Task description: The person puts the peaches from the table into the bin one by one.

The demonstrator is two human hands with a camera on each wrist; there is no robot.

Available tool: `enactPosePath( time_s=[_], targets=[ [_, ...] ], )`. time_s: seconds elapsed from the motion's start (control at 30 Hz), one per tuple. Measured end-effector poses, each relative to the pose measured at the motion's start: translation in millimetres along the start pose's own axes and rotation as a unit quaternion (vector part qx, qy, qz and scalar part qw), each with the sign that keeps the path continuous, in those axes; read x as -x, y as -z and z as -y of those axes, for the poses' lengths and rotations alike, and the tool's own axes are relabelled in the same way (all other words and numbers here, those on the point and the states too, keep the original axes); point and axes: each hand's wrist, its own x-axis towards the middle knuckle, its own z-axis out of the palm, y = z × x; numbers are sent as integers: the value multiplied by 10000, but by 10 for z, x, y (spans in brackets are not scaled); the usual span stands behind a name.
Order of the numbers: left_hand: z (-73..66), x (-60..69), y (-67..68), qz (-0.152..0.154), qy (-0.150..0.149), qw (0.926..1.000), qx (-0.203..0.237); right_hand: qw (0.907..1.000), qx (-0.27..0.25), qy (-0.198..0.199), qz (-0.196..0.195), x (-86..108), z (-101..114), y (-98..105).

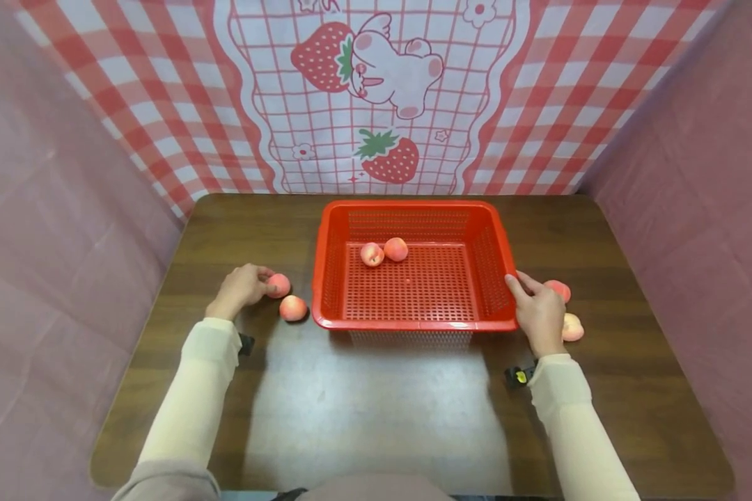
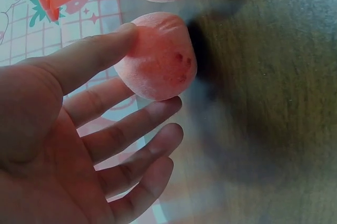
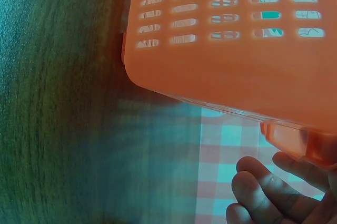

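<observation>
My left hand pinches a pink peach between thumb and fingers at the left of the table. In the left wrist view the thumb lies on the near side of this peach, which has dark red marks. A second peach sits close by, beside the red plastic basket. Two more peaches, one pale and one redder, lie inside the basket. My right hand grips the basket's right rim, thumb on top; in the right wrist view its fingers curl below the rim.
To the right of my right hand lie a pink peach and a pale peach, each partly hidden by it. The wooden table meets a checked strawberry-print cloth at the back. Pink cloth hangs at both sides.
</observation>
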Motion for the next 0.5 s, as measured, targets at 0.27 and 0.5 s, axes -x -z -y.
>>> enactPosePath(
  time_s=[0.27, 0.5],
  targets=[
    [40, 21, -29, -96, 24, 9988, 476, 10000, -37, 35, -45, -15, 6, -2],
    [35, 23, 3, -247, 20, 9975, 667, 9998, -58, 122, -118, -16, 3, -17]
  ],
)
